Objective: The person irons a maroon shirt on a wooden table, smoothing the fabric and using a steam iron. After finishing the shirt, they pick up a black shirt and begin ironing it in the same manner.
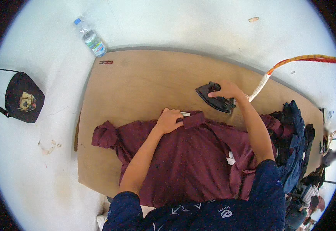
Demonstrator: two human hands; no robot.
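A maroon collared shirt (182, 156) lies spread before me, its collar (194, 119) pointing away from my body. My left hand (169, 119) rests on the left side of that collar, fingers curled over its edge; a pale label shows just beside the fingertips. Beyond the shirt, to the right, my right hand (227, 90) grips a dark clothes iron (215, 98). The iron sits on the brown table apart from the collar, its tip towards the left. A white-wrapped cord (259, 88) runs from the iron's rear up to the right.
The brown tabletop (144, 78) meets a pale wall. A plastic water bottle (94, 43) and small red thread snips (106, 62) are at the far left corner. Dark garments (290, 144) are heaped at right. A black bag (25, 96) hangs left. People and clutter appear at the far right.
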